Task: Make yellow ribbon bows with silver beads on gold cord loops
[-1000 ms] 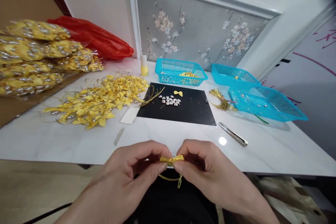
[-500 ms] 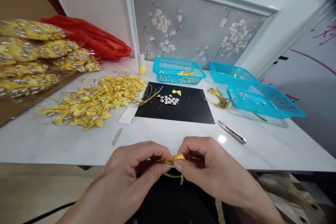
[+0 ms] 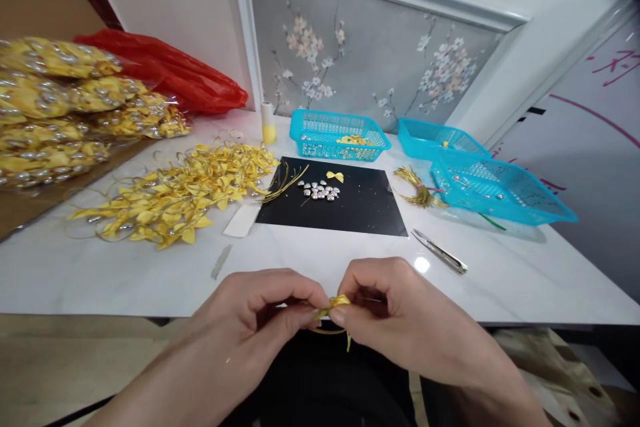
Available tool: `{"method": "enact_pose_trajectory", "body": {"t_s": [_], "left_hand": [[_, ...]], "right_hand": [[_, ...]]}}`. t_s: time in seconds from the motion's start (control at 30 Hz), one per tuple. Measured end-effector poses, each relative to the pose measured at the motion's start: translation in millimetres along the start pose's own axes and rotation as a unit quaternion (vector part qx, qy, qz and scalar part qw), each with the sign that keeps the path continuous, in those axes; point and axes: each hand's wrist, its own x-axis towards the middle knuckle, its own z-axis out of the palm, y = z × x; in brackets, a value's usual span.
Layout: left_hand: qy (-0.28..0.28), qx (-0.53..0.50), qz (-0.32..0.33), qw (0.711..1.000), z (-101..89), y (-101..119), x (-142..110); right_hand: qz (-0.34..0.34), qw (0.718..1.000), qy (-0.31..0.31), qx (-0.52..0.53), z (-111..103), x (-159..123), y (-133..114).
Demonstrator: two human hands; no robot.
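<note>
Both hands meet low in the middle, over the table's front edge. My right hand [image 3: 390, 320] is closed in a pinch on a yellow ribbon bow [image 3: 341, 301]. Thumb and forefinger of my left hand [image 3: 270, 320] pinch the same bow from the other side. A thin yellow cord [image 3: 330, 331] hangs beneath the fingers in a loop. The fingertips cover much of the bow. Beyond the hands, a black mat [image 3: 350, 217] carries several silver heart-shaped beads [image 3: 323, 192] and one loose yellow bow [image 3: 335, 177].
Left of the mat lies a heap of yellow bows with cords [image 3: 190, 193], with bagged ones [image 3: 55, 100] farther left. Blue baskets [image 3: 345, 117] stand at the back and right. Thread snips [image 3: 440, 251] lie at right, near a bundle of cords [image 3: 423, 195].
The fingers have shifted slightly around the bow, and the hanging cord loop has turned a little. The whole view has drifted slightly. Both hands keep their pinch.
</note>
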Motion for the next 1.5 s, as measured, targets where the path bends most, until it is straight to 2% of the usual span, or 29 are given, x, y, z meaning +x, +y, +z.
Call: {"method": "enact_pose_trajectory", "body": {"t_s": [0.1,0.2,0.33,0.47,0.63,0.83,0.97,1.07,1.23,1.4,1.5], "left_hand": [[0.003,0.012,-0.002,1.000,-0.1,-0.3,-0.6],[0.002,0.007,0.005,1.000,0.2,1.6,0.9],[0.009,0.001,-0.010,1.000,-0.1,3.2,1.4],[-0.010,-0.010,-0.046,0.999,-0.8,3.7,0.3],[-0.013,-0.043,-0.044,0.998,1.4,2.4,1.9],[-0.022,-0.081,-0.051,0.995,2.4,2.0,8.2],[-0.036,-0.109,-0.059,0.992,0.1,-1.0,13.3],[-0.038,-0.111,-0.070,0.991,-1.5,-3.6,14.6],[-0.042,-0.129,-0.084,0.987,-2.2,-9.0,13.8],[-0.047,-0.154,-0.088,0.983,-3.8,-12.7,15.3],[-0.040,-0.162,-0.087,0.982,-5.5,-8.2,14.1]], "right_hand": [[0.001,0.999,-0.026,0.041,-0.9,0.8,2.2],[-0.017,0.999,-0.024,0.044,-0.9,1.2,4.1],[-0.024,1.000,0.009,0.015,2.2,0.2,4.0],[-0.035,0.997,0.050,-0.042,5.4,-2.8,0.5],[-0.067,0.987,0.095,-0.109,8.6,-5.6,-2.1],[-0.097,0.978,0.126,-0.132,13.9,-3.1,0.1],[-0.095,0.982,0.124,-0.108,7.5,-3.6,2.2],[-0.135,0.980,0.139,-0.035,-3.9,-8.4,-0.3],[-0.251,0.948,0.178,0.080,-7.9,-10.8,-12.2],[-0.313,0.885,0.338,0.071,9.6,-5.8,-17.1],[-0.335,0.884,0.321,0.053,14.7,-6.9,-15.0]]}}
